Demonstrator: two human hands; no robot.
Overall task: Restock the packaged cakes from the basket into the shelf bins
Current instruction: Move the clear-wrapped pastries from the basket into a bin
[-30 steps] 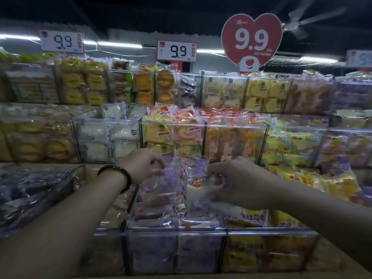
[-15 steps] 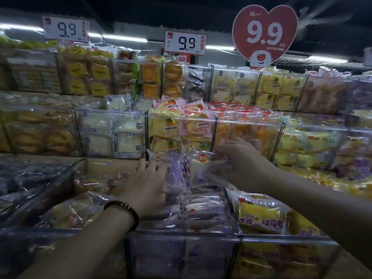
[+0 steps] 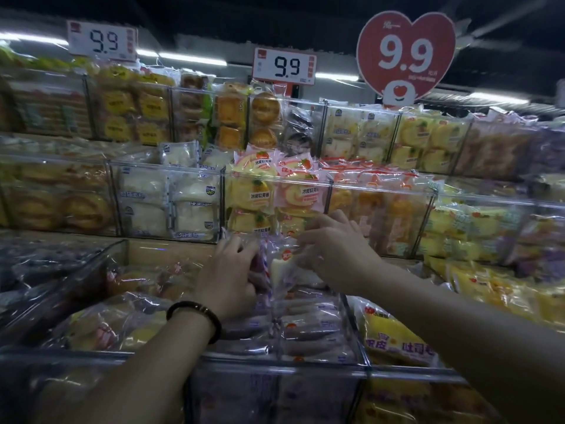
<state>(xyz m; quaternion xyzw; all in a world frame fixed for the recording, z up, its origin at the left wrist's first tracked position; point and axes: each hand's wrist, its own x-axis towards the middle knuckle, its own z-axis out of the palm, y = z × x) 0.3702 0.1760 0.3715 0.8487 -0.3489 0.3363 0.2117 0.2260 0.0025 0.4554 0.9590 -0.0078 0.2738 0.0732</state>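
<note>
A clear acrylic shelf bin [image 3: 351, 367] at the bottom centre holds stacked purple-wrapped cakes [image 3: 315, 328]. Over its back half, my right hand [image 3: 333, 249] grips one clear-and-purple packaged cake [image 3: 282, 267] with a white slice and an orange logo, held upright. My left hand [image 3: 229, 273], with a dark bracelet at the wrist, rests flat on the packs at the bin's left side, its fingers touching the held pack's edge. The basket is out of view.
Neighbouring bins hold mixed cakes [image 3: 122, 325] on the left and yellow toast packs [image 3: 397, 338] on the right. Two higher shelf tiers of full bins rise behind. Price cards [image 3: 284, 67] and a red heart sign [image 3: 405, 52] stand on top.
Both hands shifted up and toward the back of the bin with the pack. The left hand went from pinching the pack to lying flat on the stack. The view moved closer.
</note>
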